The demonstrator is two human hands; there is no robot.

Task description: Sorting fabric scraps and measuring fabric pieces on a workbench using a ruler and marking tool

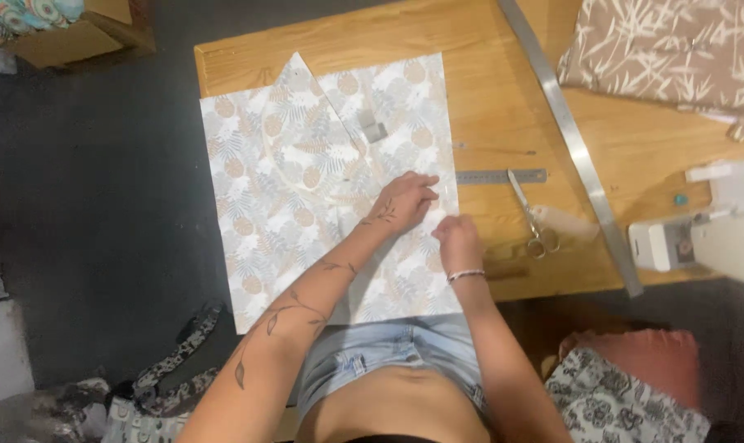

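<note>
Wooden table (503, 123): bare strip along the right of my work. Printed fabric (281, 205) lies flat over the table's left part, its near edge hanging over the table edge toward me. Long metal straightedge (570, 139) runs diagonally, well apart. Short steel ruler (501, 175) and scissors (529, 215) just beside the fabric's right edge. My left hand (403, 199) presses flat there, fingers spread, gripping nothing. My right hand (458, 239) pinches that edge.
</note>
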